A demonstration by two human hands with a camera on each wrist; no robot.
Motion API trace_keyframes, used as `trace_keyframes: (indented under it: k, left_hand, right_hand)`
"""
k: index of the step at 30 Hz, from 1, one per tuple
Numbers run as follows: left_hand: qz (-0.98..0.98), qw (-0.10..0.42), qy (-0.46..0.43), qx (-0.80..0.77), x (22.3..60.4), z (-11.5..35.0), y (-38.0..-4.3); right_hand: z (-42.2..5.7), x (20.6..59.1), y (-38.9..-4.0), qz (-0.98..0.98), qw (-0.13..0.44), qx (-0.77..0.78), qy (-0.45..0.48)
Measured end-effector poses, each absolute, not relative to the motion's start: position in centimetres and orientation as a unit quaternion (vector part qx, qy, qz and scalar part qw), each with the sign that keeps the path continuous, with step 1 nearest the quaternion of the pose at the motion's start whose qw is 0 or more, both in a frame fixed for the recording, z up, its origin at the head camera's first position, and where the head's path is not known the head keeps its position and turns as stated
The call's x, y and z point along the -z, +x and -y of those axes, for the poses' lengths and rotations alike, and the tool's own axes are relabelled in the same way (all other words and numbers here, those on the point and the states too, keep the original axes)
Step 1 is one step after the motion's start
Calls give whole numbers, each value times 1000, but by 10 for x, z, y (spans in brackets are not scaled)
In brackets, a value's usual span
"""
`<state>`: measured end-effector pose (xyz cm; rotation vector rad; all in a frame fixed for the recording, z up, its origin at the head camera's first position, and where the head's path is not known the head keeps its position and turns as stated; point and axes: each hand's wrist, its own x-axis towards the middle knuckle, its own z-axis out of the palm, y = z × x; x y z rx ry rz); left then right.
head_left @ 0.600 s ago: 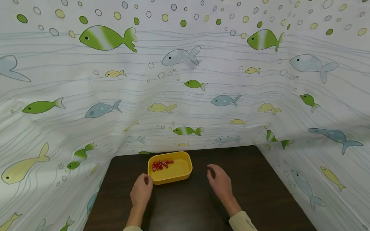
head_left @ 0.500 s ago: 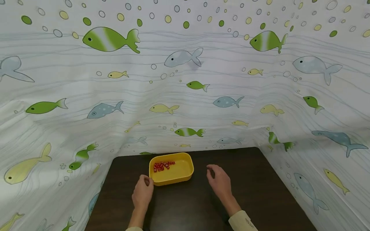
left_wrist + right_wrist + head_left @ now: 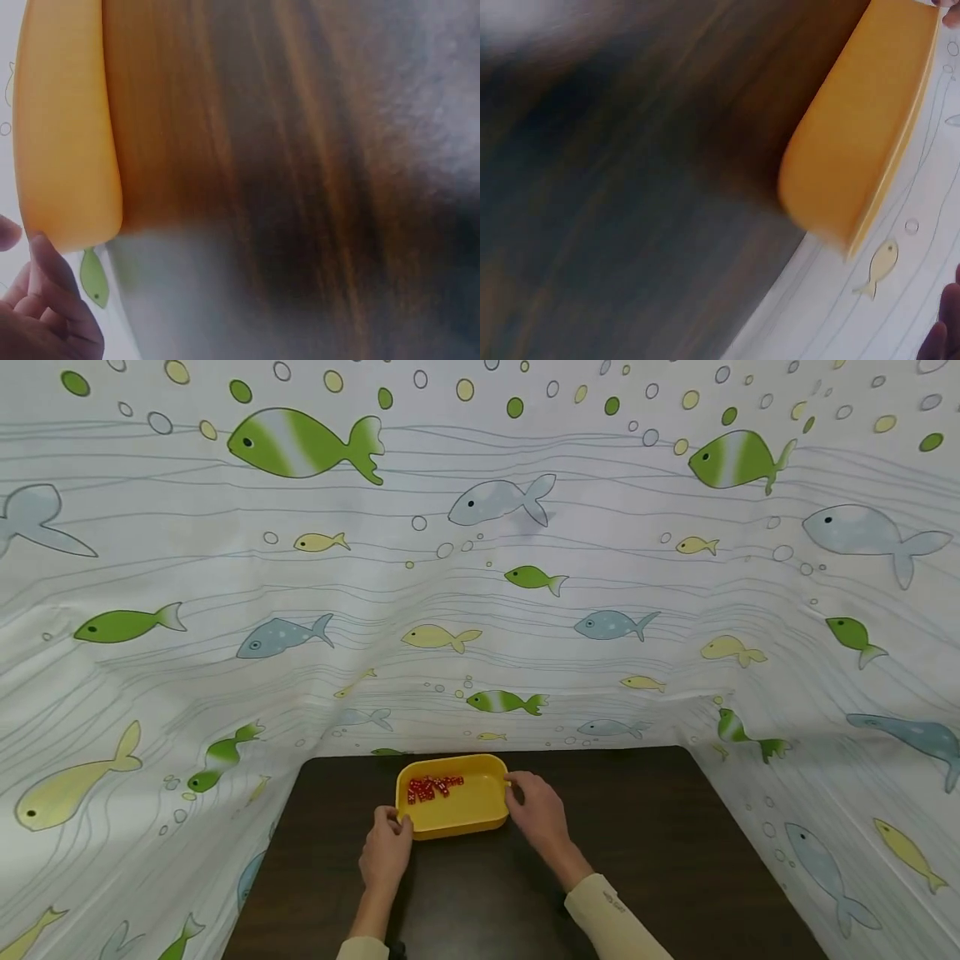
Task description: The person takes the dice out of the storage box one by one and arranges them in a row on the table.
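A yellow plastic tub (image 3: 453,828) with rounded corners sits near the far edge of the table. Several small red dice-like pieces (image 3: 426,789) with white marks lie in its left part. My left hand (image 3: 386,852) is at the tub's near left corner, thumb and a finger on either side of the rim; the left wrist view shows the thumb tip right against the tub wall (image 3: 64,135). Over at the right end, my right hand (image 3: 542,810) has its fingertips right by the rim, fingers loosely bent. In the right wrist view its fingertips (image 3: 949,315) appear beside the tub.
The dark wooden table (image 3: 480,902) extends around and in front of the tub. A white cloth (image 3: 442,593) printed with fish hangs behind it and down both sides.
My right hand has come left and forward, from well apart to the tub's right end. The left hand has its fingers closer over the left corner. The head view has shifted slightly.
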<state>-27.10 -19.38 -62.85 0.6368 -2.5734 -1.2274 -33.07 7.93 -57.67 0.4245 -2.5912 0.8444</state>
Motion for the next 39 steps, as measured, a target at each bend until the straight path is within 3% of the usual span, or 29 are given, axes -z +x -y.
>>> trace_keyframes:
  k: [11,19,33,39]
  left_hand:
    - [888,92,216,395,632,205,-290]
    - [898,70,216,377,633,204,-301]
    - [906,48,231,351,628,201,-302]
    - [911,42,226,344,624,199,-299]
  right_hand:
    - [-32,581,-379,939,42,-308,147]
    - [-17,583,-406,946,-20,-290,147]
    - [11,605,-416,954,-47,-229,188]
    - [19,616,-416,958,-30,-207,198]
